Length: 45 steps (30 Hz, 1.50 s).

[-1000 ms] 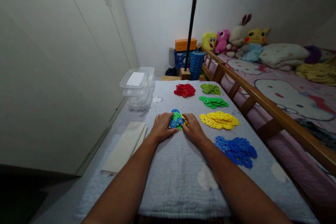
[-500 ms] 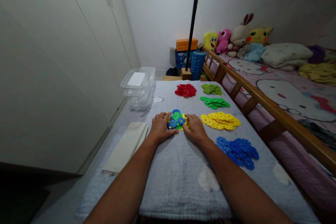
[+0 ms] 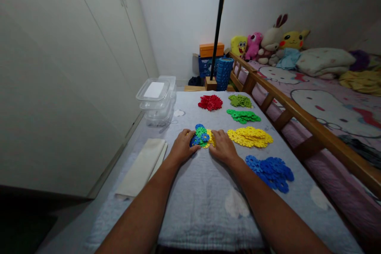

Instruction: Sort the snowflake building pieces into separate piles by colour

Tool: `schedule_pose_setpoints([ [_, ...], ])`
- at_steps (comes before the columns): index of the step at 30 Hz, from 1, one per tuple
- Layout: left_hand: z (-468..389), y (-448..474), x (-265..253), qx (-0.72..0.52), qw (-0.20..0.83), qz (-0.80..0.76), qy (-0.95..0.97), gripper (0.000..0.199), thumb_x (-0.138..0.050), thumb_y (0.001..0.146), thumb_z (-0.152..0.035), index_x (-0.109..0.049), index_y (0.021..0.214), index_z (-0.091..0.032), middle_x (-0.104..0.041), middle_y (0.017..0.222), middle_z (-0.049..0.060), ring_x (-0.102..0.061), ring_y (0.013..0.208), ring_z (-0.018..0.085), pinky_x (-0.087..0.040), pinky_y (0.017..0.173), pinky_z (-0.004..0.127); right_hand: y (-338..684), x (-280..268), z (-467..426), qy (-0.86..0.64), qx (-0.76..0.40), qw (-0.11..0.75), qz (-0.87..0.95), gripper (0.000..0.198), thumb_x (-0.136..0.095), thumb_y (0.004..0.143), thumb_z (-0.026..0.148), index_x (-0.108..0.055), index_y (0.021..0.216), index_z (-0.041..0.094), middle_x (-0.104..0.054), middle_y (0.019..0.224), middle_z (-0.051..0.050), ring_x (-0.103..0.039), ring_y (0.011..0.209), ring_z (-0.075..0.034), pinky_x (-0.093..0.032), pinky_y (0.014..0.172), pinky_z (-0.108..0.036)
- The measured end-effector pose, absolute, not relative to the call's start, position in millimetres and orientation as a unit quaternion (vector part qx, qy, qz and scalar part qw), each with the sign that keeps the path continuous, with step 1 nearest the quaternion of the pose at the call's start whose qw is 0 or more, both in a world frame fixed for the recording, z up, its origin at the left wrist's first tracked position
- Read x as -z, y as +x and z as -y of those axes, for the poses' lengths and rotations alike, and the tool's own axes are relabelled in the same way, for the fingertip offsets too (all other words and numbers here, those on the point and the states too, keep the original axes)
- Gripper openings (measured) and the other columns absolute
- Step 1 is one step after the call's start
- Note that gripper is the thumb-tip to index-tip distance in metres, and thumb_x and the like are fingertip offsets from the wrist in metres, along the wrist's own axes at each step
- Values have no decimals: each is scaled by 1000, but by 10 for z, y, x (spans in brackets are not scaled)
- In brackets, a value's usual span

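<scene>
A small mixed pile of plastic snowflake discs (image 3: pixel 201 135) in blue, green and yellow lies mid-table between my hands. My left hand (image 3: pixel 183 145) curves round its left side, thumb at the near edge and fingers at the far edge. Blue discs show within that grasp. From the right, my right hand (image 3: pixel 222 145) cups the yellow discs (image 3: pixel 210 139) of the same pile, its fingertips partly hiding them. Just beyond my right hand is a heap of yellow snowflake discs (image 3: pixel 250 137). A heap of blue snowflake discs (image 3: pixel 270 171) lies nearer, beside my right forearm.
Further back lie heaps of red discs (image 3: pixel 210 102), light green discs (image 3: pixel 239 101) and green discs (image 3: pixel 243 116). Stacked clear plastic containers (image 3: pixel 156 105) stand at the back left, with a folded cream cloth (image 3: pixel 143 168) nearer. A wooden bed rail (image 3: pixel 285 109) runs along the right.
My right hand has shifted slightly right, baring more of the yellow discs. My left hand's fingers have drawn in a little at the pile's edge. The sorted heaps have not moved.
</scene>
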<state>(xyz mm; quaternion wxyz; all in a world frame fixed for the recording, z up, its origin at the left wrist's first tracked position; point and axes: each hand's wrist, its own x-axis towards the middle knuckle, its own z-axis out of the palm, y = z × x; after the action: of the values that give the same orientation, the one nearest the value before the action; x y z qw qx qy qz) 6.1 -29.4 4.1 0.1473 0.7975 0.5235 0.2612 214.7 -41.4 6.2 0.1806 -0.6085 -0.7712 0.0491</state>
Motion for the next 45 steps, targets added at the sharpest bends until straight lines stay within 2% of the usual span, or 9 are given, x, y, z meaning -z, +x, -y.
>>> schedule_pose_setpoints([
  [4,291,74,-21,-280,154,-510,798,53,-79,75,-27,-60,124,-20,-58,122,9,-57,115,26,-48,103,40,2153,-24,388,-590,-63,212,777,43,-56,83,19,-59,125,13,-60,115,-15,-51,107,-29,-43,97,-41],
  [11,276,68,-6,-304,163,-500,794,54,-78,75,-24,-58,126,-22,-58,125,8,-58,116,24,-49,103,40,2162,22,331,-520,-106,341,776,46,-50,79,8,-58,124,15,-58,118,-13,-51,114,-24,-43,102,-39],
  [15,298,34,-86,-267,125,-523,800,63,-82,72,-35,-57,129,-22,-57,128,9,-55,120,27,-45,106,41,2165,-4,349,-519,-83,328,785,44,-55,79,12,-60,123,13,-59,119,-14,-49,114,-27,-40,103,-42],
  [19,352,-19,-203,-185,120,-589,778,77,-81,70,-50,-52,136,-24,-57,127,9,-64,108,27,-51,91,36,2175,-3,348,-534,-73,301,787,30,-61,86,23,-66,115,18,-62,119,-13,-49,113,-28,-40,101,-44],
  [22,388,-35,-260,-135,110,-612,771,79,-79,71,-55,-51,138,-24,-59,125,10,-67,101,27,-51,84,35,2176,11,337,-538,-69,291,788,22,-62,88,23,-69,108,21,-64,115,-11,-50,111,-27,-40,98,-43],
  [28,395,-21,-259,-136,110,-595,784,64,-76,76,-50,-55,132,-26,-61,123,8,-67,102,26,-50,84,33,2163,-7,334,-528,-80,292,793,15,-62,88,21,-69,101,21,-67,110,-9,-51,108,-25,-39,96,-40],
  [37,361,22,-211,-173,129,-570,793,55,-74,79,-42,-56,129,-25,-60,124,7,-65,107,24,-50,94,33,2154,-93,344,-549,-60,325,768,15,-52,92,20,-67,91,20,-67,97,-8,-52,98,-24,-39,90,-37],
  [41,352,30,-205,-175,134,-568,793,57,-73,81,-42,-55,131,-24,-59,126,8,-63,112,25,-50,96,34,2167,-193,332,-555,-57,352,752,15,-50,90,19,-65,86,19,-67,93,-9,-54,95,-24,-40,88,-36],
  [45,349,31,-204,-173,135,-573,790,52,-69,84,-43,-56,131,-25,-59,127,7,-64,110,24,-50,95,34,2315,-404,337,-552,-136,379,730,13,-50,84,17,-62,79,20,-66,80,-4,-58,79,-18,-44,76,-29],
])
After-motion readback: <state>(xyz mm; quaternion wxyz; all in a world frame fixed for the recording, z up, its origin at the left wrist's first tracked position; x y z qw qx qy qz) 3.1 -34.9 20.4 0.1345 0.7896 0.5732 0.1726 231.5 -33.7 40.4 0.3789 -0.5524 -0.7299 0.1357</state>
